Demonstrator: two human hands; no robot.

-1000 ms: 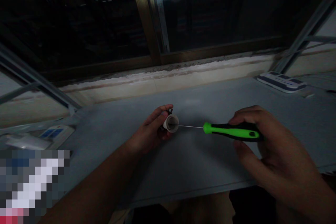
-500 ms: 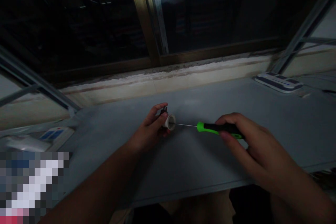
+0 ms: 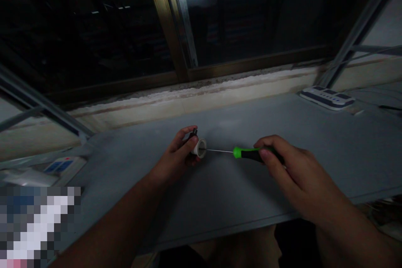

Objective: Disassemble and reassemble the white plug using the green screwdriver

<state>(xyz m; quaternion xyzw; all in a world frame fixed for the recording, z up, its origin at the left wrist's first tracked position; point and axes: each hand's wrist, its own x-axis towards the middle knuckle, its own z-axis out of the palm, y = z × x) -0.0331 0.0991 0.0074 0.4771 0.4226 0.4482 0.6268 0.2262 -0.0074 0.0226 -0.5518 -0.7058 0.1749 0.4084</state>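
My left hand (image 3: 179, 150) is closed round a small white cylindrical part (image 3: 199, 148) with a dark piece at its top, holding it just above the grey table (image 3: 238, 188). My right hand (image 3: 289, 167) grips the green and black handle of a thin screwdriver (image 3: 248, 153). The screwdriver lies almost level, and its slim metal shaft points left into the open end of the white part. Both forearms reach in from the bottom of the view.
A white power strip (image 3: 326, 97) lies at the table's far right. Another white strip with blue switches (image 3: 63, 166) sits at the left edge beside a pale flat object. A windowsill and dark window run behind the table. A blurred patch covers the bottom left corner.
My right hand has slid forward along the screwdriver handle, covering more of the green grip. Both hands and the white part sit slightly further left in the view.
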